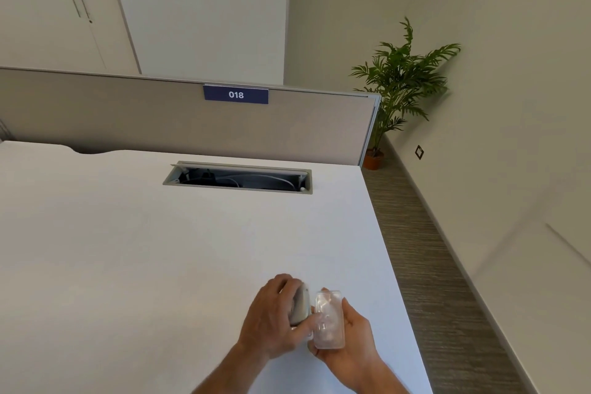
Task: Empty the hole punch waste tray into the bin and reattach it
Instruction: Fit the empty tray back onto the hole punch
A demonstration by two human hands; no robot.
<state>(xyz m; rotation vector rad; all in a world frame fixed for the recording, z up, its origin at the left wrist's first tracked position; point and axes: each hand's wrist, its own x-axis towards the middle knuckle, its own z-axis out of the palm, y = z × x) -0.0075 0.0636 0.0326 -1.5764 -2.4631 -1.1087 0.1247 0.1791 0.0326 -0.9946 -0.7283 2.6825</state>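
Right hand grip clasps clear waste tray; left hand grip clasps hole punch beside it.

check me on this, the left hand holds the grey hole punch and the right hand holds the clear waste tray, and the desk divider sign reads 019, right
Not quite. The head view shows the sign on the divider reads 018, not 019. The rest stands: the left hand holds the grey hole punch and the right hand holds the clear waste tray.
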